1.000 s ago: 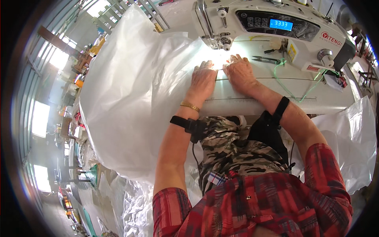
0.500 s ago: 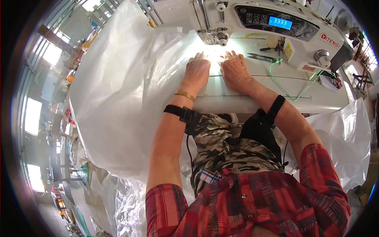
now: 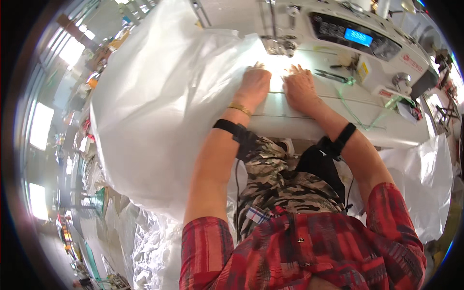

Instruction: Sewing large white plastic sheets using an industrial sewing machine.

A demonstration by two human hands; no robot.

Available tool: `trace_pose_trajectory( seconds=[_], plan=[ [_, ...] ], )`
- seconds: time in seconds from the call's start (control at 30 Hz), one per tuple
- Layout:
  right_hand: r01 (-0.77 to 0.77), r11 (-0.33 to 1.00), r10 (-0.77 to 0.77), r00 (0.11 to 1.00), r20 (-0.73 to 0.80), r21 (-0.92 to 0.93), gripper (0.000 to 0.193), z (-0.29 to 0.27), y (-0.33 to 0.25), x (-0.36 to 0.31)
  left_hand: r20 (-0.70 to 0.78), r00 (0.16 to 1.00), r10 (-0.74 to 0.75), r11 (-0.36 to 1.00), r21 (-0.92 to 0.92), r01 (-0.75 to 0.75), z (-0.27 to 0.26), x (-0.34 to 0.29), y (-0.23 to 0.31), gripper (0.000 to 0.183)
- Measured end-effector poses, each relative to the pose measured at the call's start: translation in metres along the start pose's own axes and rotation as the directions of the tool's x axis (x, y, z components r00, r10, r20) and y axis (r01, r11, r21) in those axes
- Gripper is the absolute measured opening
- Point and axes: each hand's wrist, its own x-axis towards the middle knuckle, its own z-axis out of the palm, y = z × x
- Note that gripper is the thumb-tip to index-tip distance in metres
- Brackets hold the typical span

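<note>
The sheet [image 3: 154, 125] lies left of the left hand [image 3: 255, 86] and right hand [image 3: 299, 88]; whether they grip it, I cannot tell.

The pale sewing table [image 3: 287, 124] bears white sheeting [image 3: 150, 121], dark snips [image 3: 331, 76] and green cord [image 3: 350, 82].

Two hands: one left hand [image 3: 256, 84], one right hand [image 3: 298, 88]. Two black wrist straps [image 3: 229, 126], one per forearm, and one gold-coloured wristband [image 3: 240, 108]. One sewing machine [image 3: 398, 63] bearing one blue-lit display [image 3: 358, 37] and one round dial [image 3: 401, 80]. Toward the sewing table's [image 3: 285, 122] right end, one pair of snips [image 3: 332, 76]; nearer its front right corner, one green cord [image 3: 392, 103]. Two visible stretches of white plastic sheeting [image 3: 145, 121]: one across the table's left side, one below its front right corner; whether they join is hidden.
</note>
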Motion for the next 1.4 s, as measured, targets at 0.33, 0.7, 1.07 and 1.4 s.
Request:
trace_pose_trajectory(
  seconds=[0.33,0.7,1.07,1.4],
  plan=[
    [-0.022,0.998,0.020,0.999,0.039,0.051,0.038,-0.009,0.000,-0.013,-0.015,0.992,-0.124,0.992,0.001,0.124,-0.094,0.005,-0.053,0.021],
    [-0.071,0.993,0.072,0.997,-0.004,0.090,0.034,0.003,0.014,-0.003,-0.075,0.694,-0.716,0.631,0.356,0.689,-0.116,-0.118,-0.205,0.093],
    [-0.005,0.992,0.008,1.000,-0.025,0.126,0.034,-0.010,0.007,-0.015,-0.068,0.838,-0.541,0.766,0.371,0.525,-0.107,-0.226,-0.205,0.017],
    [0.234,0.909,-0.231,0.972,-0.051,0.344,0.032,-0.016,-0.012,-0.033,-0.064,0.650,-0.757,0.459,0.655,0.600,-0.177,-0.430,-0.274,0.021]
  ],
)
